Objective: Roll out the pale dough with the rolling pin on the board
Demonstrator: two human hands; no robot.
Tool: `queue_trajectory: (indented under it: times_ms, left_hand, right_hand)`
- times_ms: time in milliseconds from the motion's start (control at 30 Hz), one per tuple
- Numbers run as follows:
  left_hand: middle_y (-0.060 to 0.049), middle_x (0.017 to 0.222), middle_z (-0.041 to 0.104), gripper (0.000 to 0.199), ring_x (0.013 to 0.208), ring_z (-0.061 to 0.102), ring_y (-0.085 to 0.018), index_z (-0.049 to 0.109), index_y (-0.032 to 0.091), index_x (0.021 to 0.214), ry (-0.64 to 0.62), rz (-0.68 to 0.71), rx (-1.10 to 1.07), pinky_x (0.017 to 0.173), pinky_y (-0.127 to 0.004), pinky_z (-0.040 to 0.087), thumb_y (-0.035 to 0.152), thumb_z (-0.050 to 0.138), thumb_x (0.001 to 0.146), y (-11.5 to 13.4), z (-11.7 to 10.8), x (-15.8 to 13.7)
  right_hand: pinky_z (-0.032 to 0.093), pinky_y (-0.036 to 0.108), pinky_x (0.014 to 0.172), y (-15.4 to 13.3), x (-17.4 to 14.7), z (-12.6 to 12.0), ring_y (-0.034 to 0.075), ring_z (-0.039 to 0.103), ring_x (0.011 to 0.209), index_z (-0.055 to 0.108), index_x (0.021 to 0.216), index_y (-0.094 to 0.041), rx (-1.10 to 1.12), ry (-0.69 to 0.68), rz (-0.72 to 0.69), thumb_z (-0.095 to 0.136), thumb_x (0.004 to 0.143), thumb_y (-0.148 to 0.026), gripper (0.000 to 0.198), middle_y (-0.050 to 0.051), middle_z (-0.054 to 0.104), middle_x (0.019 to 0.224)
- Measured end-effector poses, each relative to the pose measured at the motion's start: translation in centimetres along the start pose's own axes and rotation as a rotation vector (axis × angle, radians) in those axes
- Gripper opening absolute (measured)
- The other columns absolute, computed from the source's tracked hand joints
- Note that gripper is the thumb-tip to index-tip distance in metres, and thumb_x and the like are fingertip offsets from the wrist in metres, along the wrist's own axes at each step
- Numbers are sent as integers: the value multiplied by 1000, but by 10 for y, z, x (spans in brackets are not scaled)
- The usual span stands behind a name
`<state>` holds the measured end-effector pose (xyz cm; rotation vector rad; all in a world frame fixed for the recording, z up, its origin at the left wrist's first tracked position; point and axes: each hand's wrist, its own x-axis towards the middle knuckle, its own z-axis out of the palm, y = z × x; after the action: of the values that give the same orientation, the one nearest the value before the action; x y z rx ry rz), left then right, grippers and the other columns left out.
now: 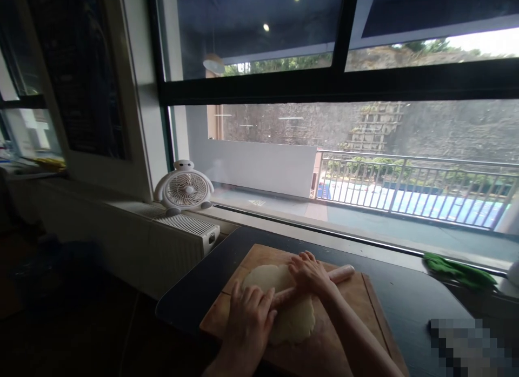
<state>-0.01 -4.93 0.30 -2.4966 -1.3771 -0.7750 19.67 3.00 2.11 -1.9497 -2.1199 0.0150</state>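
A flattened sheet of pale dough (294, 322) with an uneven edge lies on a wooden board (348, 325). Across the dough runs a rolling pin (343, 273), slanting up to the right, its right end sticking out past the dough. My right hand (310, 274) is over the pin right of its middle, fingers curving over the far side. At the pin's left end is my left hand (251, 312), its fingers bent over and hiding that end. Part of the dough is covered by both hands and the pin.
The board rests on a dark table (190, 290) below a large window. A white fan (188, 188) stands on the sill at the left, above a radiator (194, 231). A green cloth (458, 271) lies on the right. A pixelated patch covers the lower right corner.
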Motion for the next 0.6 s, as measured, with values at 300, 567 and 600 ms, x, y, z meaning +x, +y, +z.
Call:
queue_trajectory:
  times_ms: [300, 567, 600]
  left_hand:
    - [-2, 97, 57, 37, 97, 51, -21, 55, 26, 113, 2, 39, -121, 104, -55, 18, 18, 53, 78, 24, -12, -11]
    - [-3, 93, 59, 29, 95, 52, -22, 58, 26, 105, -23, 118, -190, 103, -55, 21, 22, 56, 76, 43, -12, -16]
    - [-2, 92, 59, 26, 94, 52, -21, 59, 25, 103, -12, 91, -167, 103, -55, 21, 22, 55, 77, 39, -11, -12]
  right_hand:
    - [22, 43, 103, 8, -70, 7, 22, 21, 131, 45, 125, -29, -31, 196, 9, 22, 90, -42, 43, 3, 39, 136]
    - [19, 42, 106, 33, -126, 11, 22, 22, 131, 39, 131, -22, -88, 190, -74, 21, 90, -47, 52, 5, 40, 136]
    - [20, 43, 105, 27, -111, 9, 23, 23, 131, 41, 130, -23, -67, 179, -59, 19, 91, -47, 51, 6, 41, 136]
